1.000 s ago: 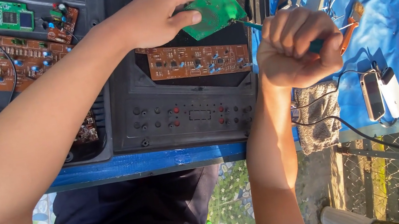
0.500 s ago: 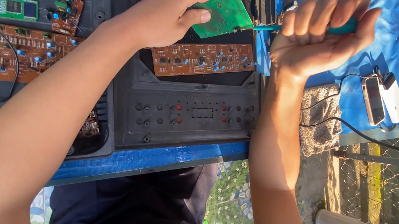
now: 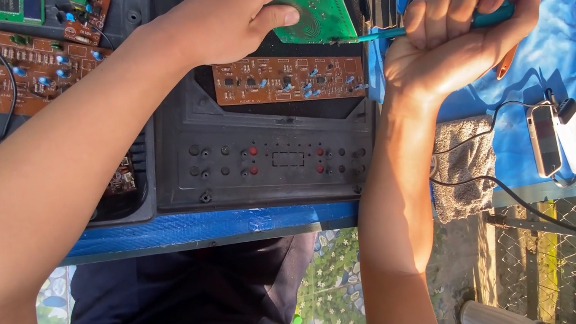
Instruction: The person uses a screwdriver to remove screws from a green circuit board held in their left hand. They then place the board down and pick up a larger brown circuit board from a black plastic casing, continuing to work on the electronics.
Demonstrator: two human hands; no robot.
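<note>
The left hand (image 3: 233,12) pinched a green circuit board (image 3: 317,17) while the right hand (image 3: 456,31) pressed a teal-handled tool (image 3: 436,26) against its edge.

A small grey rectangular display screen (image 3: 33,7) sits on the green board (image 3: 2,10) at top left.

Both arms are bare up to the elbows, no sleeves visible. The left hand (image 3: 234,16) and right hand (image 3: 453,35) wear no gloves. The person wears a dark navy shirt (image 3: 174,319) with white printed pattern.
</note>
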